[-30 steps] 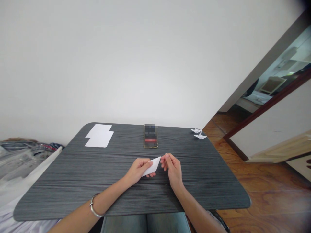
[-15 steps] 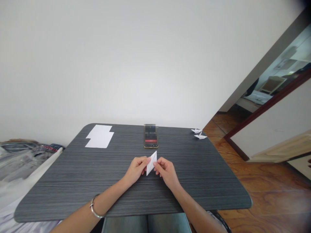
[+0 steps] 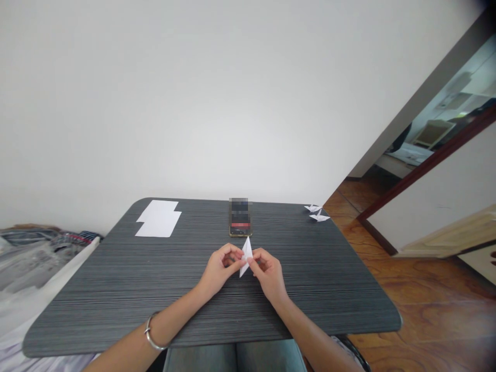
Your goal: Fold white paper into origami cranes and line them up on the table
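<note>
A small piece of folded white paper [image 3: 247, 250], long and pointed like a narrow diamond, stands between my two hands above the middle of the table. My left hand [image 3: 223, 265] pinches its left side with thumb and fingers. On its right side, the thumb and forefinger of my right hand [image 3: 269, 271] are closed on the paper. One tip points up and away toward the phone, the other toward me. My fingers cover parts of both sides.
A phone [image 3: 241, 218] lies beyond my hands on the dark table [image 3: 116, 294]. White paper sheets [image 3: 160, 222] overlap at the back left. Two folded paper cranes [image 3: 320, 217] sit at the back right, near the edge. A wall [image 3: 232, 103] rises behind the table.
The folded paper has shifted slightly right and away from me and looks turned more upright. My left hand has moved right with it, its fingers changing position on the paper.
</note>
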Demonstrator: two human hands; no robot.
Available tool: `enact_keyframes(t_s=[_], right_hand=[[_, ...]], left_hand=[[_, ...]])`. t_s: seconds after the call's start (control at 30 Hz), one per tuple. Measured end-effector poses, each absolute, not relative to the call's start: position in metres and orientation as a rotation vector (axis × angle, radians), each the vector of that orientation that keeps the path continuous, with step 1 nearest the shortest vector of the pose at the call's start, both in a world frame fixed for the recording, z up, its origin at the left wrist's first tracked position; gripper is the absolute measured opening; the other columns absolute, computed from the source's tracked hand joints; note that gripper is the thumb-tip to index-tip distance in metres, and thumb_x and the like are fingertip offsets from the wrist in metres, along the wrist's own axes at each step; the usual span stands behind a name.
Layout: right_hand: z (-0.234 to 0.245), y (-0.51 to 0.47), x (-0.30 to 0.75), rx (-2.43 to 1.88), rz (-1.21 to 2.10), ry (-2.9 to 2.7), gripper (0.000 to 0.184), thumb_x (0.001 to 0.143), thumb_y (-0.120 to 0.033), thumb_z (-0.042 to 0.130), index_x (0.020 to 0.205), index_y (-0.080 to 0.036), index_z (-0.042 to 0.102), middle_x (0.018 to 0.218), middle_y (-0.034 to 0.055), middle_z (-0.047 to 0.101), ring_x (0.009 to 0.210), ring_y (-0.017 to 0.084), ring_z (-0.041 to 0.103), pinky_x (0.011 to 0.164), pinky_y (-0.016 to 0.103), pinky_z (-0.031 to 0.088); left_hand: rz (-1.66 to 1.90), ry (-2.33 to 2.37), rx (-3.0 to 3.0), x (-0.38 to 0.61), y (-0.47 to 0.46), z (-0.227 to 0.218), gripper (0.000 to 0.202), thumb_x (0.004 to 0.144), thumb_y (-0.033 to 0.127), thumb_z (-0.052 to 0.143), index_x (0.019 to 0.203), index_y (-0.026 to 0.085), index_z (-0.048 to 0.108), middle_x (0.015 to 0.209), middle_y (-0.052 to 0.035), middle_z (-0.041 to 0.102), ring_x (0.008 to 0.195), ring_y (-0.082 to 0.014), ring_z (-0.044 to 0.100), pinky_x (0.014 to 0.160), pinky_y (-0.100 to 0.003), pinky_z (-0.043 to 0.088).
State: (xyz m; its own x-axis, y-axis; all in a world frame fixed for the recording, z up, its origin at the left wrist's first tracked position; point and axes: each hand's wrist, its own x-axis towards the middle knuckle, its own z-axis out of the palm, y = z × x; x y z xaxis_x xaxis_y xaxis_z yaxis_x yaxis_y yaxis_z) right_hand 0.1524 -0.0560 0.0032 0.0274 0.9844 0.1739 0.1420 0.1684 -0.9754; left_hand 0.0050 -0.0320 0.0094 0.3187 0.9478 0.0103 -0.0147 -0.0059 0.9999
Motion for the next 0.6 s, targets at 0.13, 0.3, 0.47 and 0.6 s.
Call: enact_keyframes(t_s=[0.13, 0.3, 0.47, 0.6], right_hand=[[0.0056, -0.0591, 0.1519, -1.154, 0.962, -1.442, 0.014, 0.081, -0.028, 0.053, 0.071, -0.018, 0.057, 0.073, 0.0007, 0.054, 0.060, 0.011, 0.049, 0.045, 0.019, 0.039], [0.0053, -0.0592, 0.1535, -1.102, 0.948, -1.483, 0.018, 0.085, -0.029, 0.047, 0.081, -0.019, 0.062, 0.082, 0.0034, 0.053, 0.064, 0.012, 0.051, 0.043, 0.019, 0.041], [0.0035, -0.0586, 0.1540, -1.107, 0.929, -1.516, 0.019, 0.085, -0.024, 0.047, 0.093, -0.023, 0.064, 0.085, 0.0037, 0.052, 0.068, 0.013, 0.053, 0.045, 0.019, 0.042], [0.0017, -0.0581, 0.1534, -1.142, 0.890, -1.497, 0.017, 0.082, -0.020, 0.050, 0.090, -0.022, 0.065, 0.082, 0.0026, 0.051, 0.069, 0.013, 0.053, 0.044, 0.019, 0.040]], left_hand=[[0.973, 0.914, 1.315, 0.0063, -0.0323, 0.0089, 0.025, 0.066, 0.028, 0.070, 0.081, 0.013, 0.057, 0.071, 0.0000, 0.056, 0.063, -0.0104, 0.052, 0.060, -0.022, 0.042], [1.001, 0.863, 1.241, 0.0042, -0.0304, 0.0091, 0.025, 0.065, 0.026, 0.070, 0.084, 0.012, 0.061, 0.075, -0.0028, 0.063, 0.068, -0.0128, 0.057, 0.065, -0.024, 0.045], [0.986, 0.846, 1.210, 0.0029, -0.0289, 0.0123, 0.023, 0.071, 0.029, 0.064, 0.087, 0.013, 0.066, 0.074, -0.0031, 0.068, 0.069, -0.0151, 0.059, 0.068, -0.025, 0.046], [0.969, 0.838, 1.151, 0.0038, -0.0295, 0.0142, 0.021, 0.070, 0.032, 0.064, 0.074, 0.012, 0.067, 0.068, -0.0018, 0.066, 0.064, -0.0141, 0.059, 0.066, -0.025, 0.047]])
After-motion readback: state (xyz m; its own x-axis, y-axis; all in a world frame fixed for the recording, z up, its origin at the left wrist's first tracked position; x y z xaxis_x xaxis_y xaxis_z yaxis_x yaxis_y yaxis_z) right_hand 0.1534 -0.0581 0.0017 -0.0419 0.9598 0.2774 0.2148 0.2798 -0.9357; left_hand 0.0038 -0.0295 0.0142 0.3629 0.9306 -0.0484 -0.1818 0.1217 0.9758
